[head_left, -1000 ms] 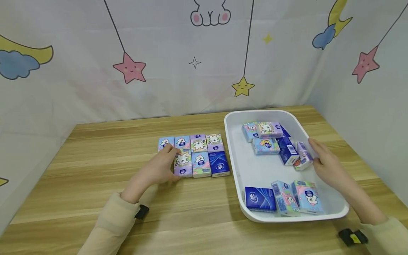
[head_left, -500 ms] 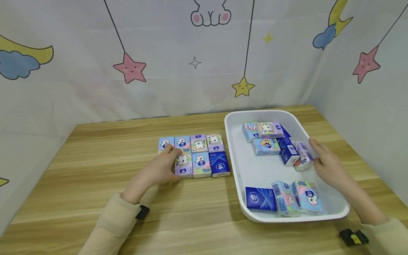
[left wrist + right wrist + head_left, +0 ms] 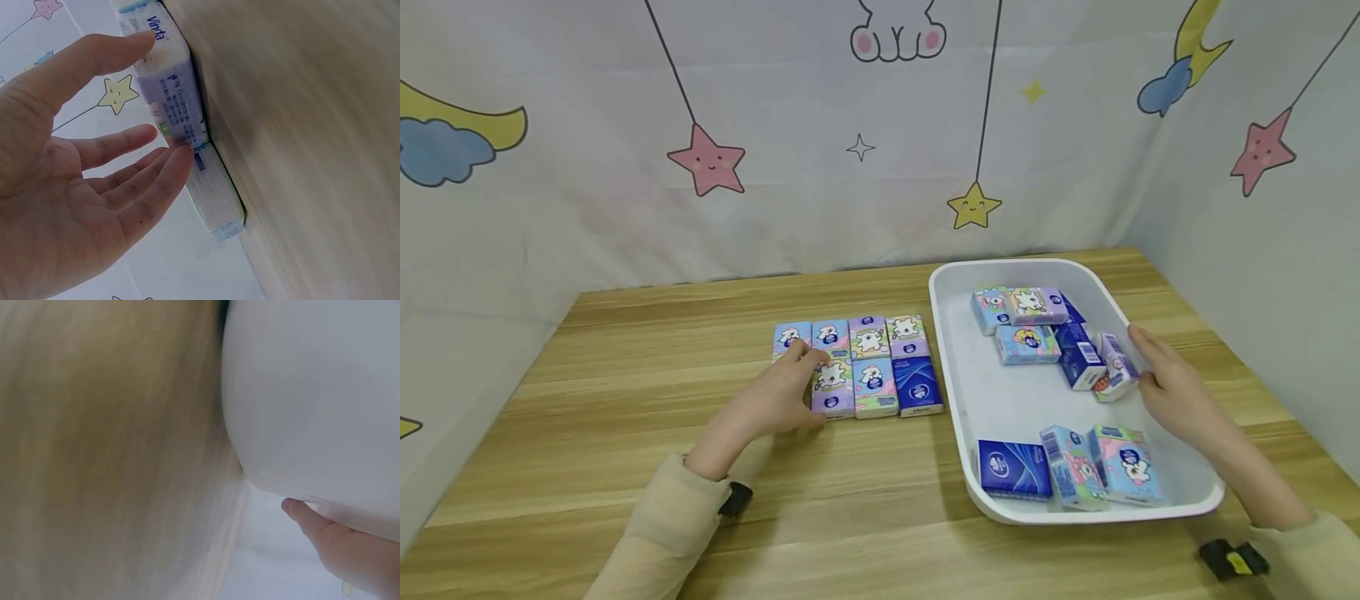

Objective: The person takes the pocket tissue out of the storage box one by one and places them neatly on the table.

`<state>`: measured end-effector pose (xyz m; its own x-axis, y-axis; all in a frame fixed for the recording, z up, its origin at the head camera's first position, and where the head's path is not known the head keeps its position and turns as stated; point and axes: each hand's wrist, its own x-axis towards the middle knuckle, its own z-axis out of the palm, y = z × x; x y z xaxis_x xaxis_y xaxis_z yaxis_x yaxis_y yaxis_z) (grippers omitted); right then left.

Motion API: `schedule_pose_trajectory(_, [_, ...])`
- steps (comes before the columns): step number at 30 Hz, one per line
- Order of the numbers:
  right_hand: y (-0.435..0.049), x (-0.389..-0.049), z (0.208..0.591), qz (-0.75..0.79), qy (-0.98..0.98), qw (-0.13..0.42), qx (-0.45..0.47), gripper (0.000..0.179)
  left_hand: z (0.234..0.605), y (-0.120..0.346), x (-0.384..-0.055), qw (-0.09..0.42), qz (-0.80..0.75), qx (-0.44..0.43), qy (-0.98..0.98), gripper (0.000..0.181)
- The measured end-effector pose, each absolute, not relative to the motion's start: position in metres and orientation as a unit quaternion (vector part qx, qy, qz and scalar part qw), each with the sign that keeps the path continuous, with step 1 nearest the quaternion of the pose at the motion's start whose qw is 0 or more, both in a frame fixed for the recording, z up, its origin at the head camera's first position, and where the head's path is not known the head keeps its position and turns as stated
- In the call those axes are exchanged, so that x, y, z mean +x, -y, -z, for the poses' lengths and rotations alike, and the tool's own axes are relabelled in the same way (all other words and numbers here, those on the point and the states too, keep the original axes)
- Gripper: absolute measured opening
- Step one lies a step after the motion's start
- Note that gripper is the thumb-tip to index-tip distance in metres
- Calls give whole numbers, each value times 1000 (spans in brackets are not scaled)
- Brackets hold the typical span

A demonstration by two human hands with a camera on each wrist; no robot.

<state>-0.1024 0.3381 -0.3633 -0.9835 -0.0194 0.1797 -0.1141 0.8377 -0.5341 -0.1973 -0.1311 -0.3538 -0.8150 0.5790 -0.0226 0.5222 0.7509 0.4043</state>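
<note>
- Pale fabric backdrop (image 3: pixel 820 242) fills the room's back and both sides, creased, printed with a smiling pink star (image 3: pixel 707 161) toward 10 o'clock and a yellow star (image 3: pixel 974 206) toward 1 in the head view
- Wood-grain table (image 3: pixel 880 517) runs below it, its light and brown streaks lying mostly crosswise
- White tray (image 3: pixel 992 400) stands on the table toward 4 o'clock, deep-sided with rounded corners
- Beige sleeves cover both forearms, the left sleeve (image 3: pixel 662 517) entering between 7 and 8 o'clock, the right sleeve (image 3: pixel 1311 554) at 4
- Left hand (image 3: pixel 771 392) reaches in from 8 o'clock, thumb set wide of the slightly bent fingers; whether it presses the lilac pack (image 3: pixel 832 390) beside it, I cannot tell
- Right hand (image 3: pixel 1180 396) holds the tray's rim at about 3 o'clock of the tray, thumb over the edge, fingers along the outer wall
- Seven packs show on the table just below centre: four behind, three in front, closely set, a dark blue pack (image 3: pixel 917 383) at the tray-side end
- Nine packs show inside the tray, six loosely heaped toward its 12-to-3 o'clock side, three near 6, including another dark blue one (image 3: pixel 1013 469)
</note>
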Motion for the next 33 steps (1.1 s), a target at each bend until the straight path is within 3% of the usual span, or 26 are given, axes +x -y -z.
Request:
schedule_pose_trajectory(26, [-338, -102, 362, -284, 956, 73, 25, 62, 328, 117, -182, 72, -179, 252, -948, 70])
schedule_pose_trajectory(33, [-337, -103, 362, -282, 957, 70, 24, 62, 313, 94, -176, 63, -184, 281, -940, 67])
